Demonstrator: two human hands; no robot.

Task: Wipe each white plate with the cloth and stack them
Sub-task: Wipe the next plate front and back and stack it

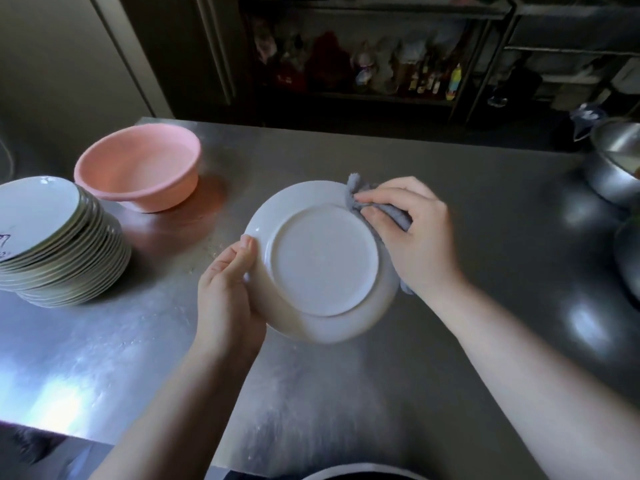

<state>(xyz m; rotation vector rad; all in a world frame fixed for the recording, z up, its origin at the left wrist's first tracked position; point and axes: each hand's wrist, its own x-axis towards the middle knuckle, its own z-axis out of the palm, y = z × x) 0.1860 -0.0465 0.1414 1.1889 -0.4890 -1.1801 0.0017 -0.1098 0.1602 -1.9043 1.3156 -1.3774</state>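
Left hand (227,289) grips upturned plate (323,261); right hand (412,233) presses cloth (367,202).

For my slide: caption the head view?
Right hand wipes upturned white plate with grey cloth; left hand steadies it.

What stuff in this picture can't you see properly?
All in the head view:
- Plate: its underside faces the camera, so its top face is hidden.
- Cloth: mostly covered by the right hand and the plate's rim.
- Left hand: its fingertips are behind the plate.
- Stack: cut off by the left edge.
- Steel bowls: cut off by the right edge.
- Shelf items: too dark and blurred to name.
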